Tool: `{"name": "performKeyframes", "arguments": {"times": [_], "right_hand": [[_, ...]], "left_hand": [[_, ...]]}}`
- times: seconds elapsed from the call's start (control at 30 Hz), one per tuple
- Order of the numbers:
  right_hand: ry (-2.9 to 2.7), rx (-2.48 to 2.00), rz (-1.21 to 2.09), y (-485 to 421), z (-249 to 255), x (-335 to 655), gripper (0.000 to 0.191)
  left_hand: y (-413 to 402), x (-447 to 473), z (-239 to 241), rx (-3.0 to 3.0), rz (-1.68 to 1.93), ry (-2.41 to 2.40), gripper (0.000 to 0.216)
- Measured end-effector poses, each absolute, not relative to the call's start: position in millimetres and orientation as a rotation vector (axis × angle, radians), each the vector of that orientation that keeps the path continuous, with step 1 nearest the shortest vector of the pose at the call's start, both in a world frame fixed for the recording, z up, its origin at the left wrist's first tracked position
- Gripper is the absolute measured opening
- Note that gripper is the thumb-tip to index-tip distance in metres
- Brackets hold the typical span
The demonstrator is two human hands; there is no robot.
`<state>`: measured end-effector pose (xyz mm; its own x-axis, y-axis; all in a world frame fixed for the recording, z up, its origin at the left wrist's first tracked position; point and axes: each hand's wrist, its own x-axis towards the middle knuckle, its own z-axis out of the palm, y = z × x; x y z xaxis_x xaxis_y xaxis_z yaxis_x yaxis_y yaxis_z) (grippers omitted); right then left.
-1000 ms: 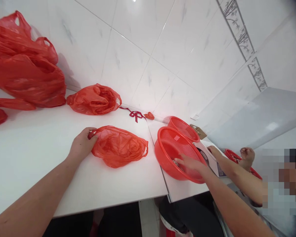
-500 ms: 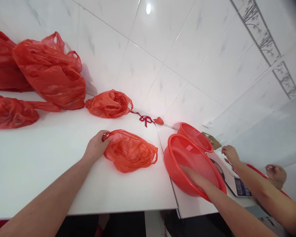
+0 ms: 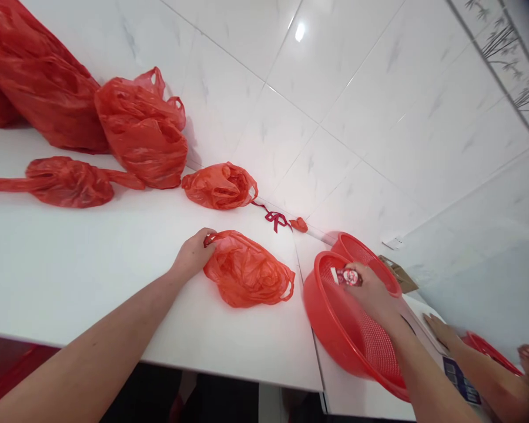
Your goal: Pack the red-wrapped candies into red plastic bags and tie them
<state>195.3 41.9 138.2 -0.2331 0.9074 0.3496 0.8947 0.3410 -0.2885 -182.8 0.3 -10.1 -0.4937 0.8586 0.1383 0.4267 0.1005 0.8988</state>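
- Left hand (image 3: 196, 252) pinches one end of the red bag (image 3: 249, 273), near the worktop's (image 3: 242, 341) right edge.
- Right hand (image 3: 374, 296), well apart, grips a printed packet (image 3: 351, 277) at the basket's (image 3: 335, 335) mouth.
- Seemingly midway: packet in hand, outside the bag; what bag and basket hold cannot be told.

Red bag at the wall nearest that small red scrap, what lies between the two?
In the head view, a looped dark red ribbon lies between the bag and the scrap.
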Motion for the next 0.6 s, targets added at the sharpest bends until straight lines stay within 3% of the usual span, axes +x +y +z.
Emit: {"name": "performKeyframes", "arguments": {"times": [0.17,0.33,0.53,0.6], "right_hand": [[-2.426,-1.240,0.201,38,143,116,0.021],[-2.663,-1.104,0.325,39,96,41,0.026],[-2.692,-1.054,0.596,41,86,23,0.064],[-2.644,-1.080,0.523,41,100,35,0.060]], "left_hand": [[0,-183,-11,1.244,1.400,1.960,0.030],[2,-184,-14,1.249,1.441,1.958,0.029],[1,-183,-15,1.237,1.487,1.891,0.028],[1,-183,-15,1.233,1.488,1.889,0.027]]}}
